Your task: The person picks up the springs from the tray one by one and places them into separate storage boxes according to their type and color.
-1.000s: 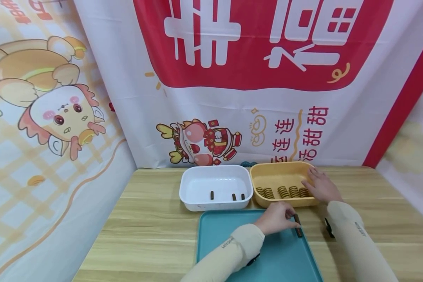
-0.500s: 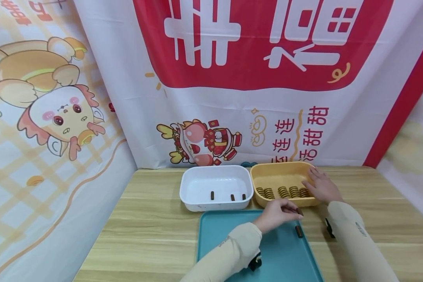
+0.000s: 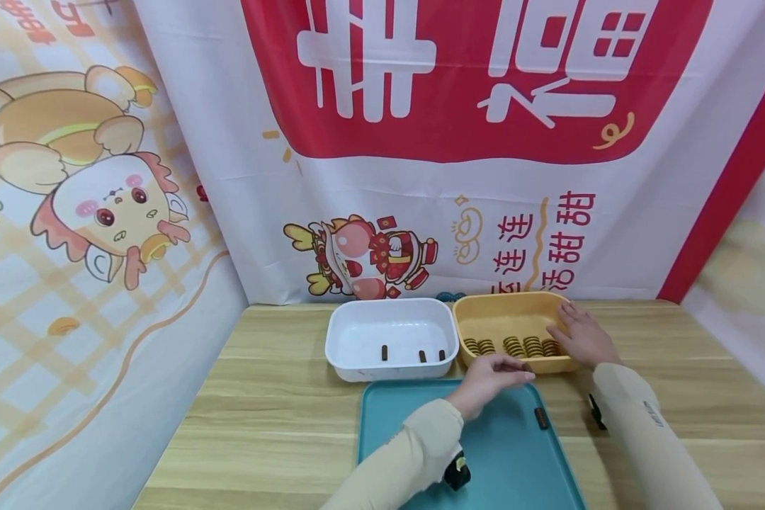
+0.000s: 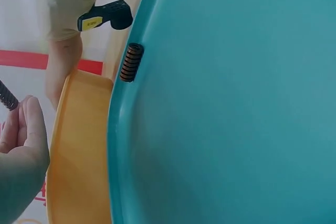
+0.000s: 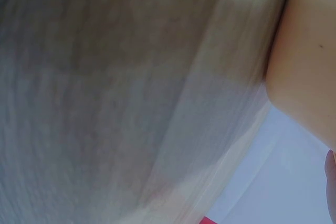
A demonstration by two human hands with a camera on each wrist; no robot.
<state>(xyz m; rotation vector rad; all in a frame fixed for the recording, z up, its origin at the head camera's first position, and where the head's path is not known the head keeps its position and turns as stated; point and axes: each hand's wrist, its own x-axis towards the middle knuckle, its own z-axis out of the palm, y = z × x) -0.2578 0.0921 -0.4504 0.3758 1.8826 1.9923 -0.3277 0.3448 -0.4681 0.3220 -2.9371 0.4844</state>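
Observation:
In the head view my left hand (image 3: 494, 379) hovers over the far right corner of the teal tray (image 3: 414, 387), close to the yellow box's near wall. Its thumb and fingertips pinch a dark coil spring (image 4: 7, 97), best seen in the left wrist view. Another dark coil spring (image 3: 541, 418) lies along the tray's right rim. My right hand (image 3: 586, 338) rests over the right end of the yellow box (image 3: 494, 315), fingers extended across its rim. Several coils (image 3: 513, 347) line the near side inside that box.
A white box (image 3: 344, 372) left of the yellow one holds several short dark springs (image 3: 384, 353). Both boxes stand behind the tray on the wooden table (image 3: 255, 411). A printed cloth (image 3: 382, 184) hangs directly behind the table.
My left hand has moved up and left from the tray's right rim with a spring in its fingers. The other spring has stayed on the rim. My right hand has not moved.

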